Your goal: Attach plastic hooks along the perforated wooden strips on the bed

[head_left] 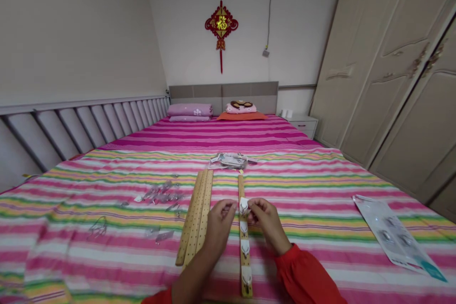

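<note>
My left hand (220, 228) and my right hand (267, 225) meet over a narrow perforated wooden strip (241, 185) lying lengthwise on the striped bedspread. Both pinch a small white adhesive hook (244, 206) at the strip's middle. Below it, three more white hooks (245, 248) are stuck along the same strip, toward me. My sleeves are red. A stack of wider perforated wooden strips (197, 216) lies just left of my left hand.
Clear plastic scraps (162, 195) lie scattered to the left, and a pile of clear packaging (231, 160) sits beyond the strips. A printed packaging sheet (395, 235) lies at the right. Pillows (190, 110) rest at the headboard; a wardrobe (402, 80) lines the right wall.
</note>
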A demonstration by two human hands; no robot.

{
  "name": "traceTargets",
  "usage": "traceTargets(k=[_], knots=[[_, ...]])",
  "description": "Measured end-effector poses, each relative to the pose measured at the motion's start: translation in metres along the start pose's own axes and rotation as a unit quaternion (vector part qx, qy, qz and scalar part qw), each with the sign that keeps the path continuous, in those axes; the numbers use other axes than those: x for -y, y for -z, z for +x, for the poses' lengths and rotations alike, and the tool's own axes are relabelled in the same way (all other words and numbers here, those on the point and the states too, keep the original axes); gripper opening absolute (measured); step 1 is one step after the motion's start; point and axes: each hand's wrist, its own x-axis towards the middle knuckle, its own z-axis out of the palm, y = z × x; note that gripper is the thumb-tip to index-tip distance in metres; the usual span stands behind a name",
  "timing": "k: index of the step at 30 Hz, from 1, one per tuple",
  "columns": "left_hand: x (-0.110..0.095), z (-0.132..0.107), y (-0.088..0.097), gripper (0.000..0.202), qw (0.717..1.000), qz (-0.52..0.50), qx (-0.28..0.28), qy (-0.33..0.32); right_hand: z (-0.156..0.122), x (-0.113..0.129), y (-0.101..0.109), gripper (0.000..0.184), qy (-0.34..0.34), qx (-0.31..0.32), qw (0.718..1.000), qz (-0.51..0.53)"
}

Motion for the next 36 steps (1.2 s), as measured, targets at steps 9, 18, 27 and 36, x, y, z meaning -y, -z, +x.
traceTargets(k=[9,18,27,36], knots=[[0.034,0.06,-0.02,0.014,0.992,-0.055,0.057,0.1,0.049,-0.019,0.012,0.024,-0.053,0.007,0.998,-0.014],[0.072,0.089,-0.037,0.012,0.982,-0.031,0.037,0.181,0.082,-0.046,0.021,0.019,-0.098,-0.018,0.995,-0.028],[0.092,0.1,-0.042,0.01,0.979,0.031,0.017,0.201,0.093,-0.067,0.023,0.018,-0.093,-0.031,0.995,-0.031],[0.097,0.106,-0.042,0.011,0.978,0.079,0.013,0.191,0.1,-0.078,0.025,0.021,-0.092,-0.042,0.994,-0.044]])
